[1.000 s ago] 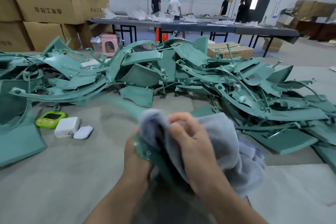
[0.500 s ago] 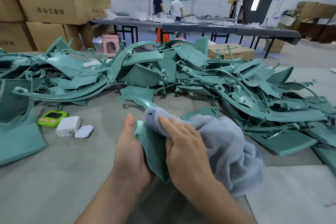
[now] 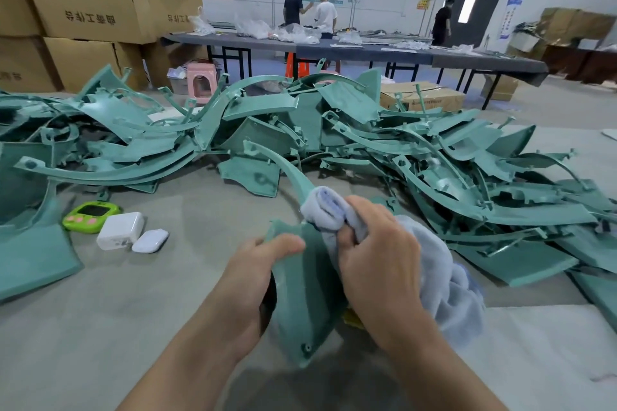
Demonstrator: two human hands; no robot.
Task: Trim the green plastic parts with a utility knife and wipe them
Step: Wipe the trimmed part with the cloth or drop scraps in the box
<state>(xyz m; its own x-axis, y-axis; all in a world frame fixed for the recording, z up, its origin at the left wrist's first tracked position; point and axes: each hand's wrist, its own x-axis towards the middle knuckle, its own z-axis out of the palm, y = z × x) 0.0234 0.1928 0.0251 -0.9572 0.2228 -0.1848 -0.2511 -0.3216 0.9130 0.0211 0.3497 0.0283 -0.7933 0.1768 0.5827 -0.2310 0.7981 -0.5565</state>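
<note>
We brace a green part in our left hand, thumb clamped over its edge, so our right hand, fingers curled round a bunched cloth, can wipe its narrow end just beyond the knuckles.

left hand: bare as far as we see
right hand: bare too
left forearm: bare, we see it to the near edge
right forearm: bare likewise

The held part is smooth, matt green plastic. The cloth is soft, fuzzy grey-blue terry. Boxes are plain brown cardboard; the desk looks matt grey.
</note>
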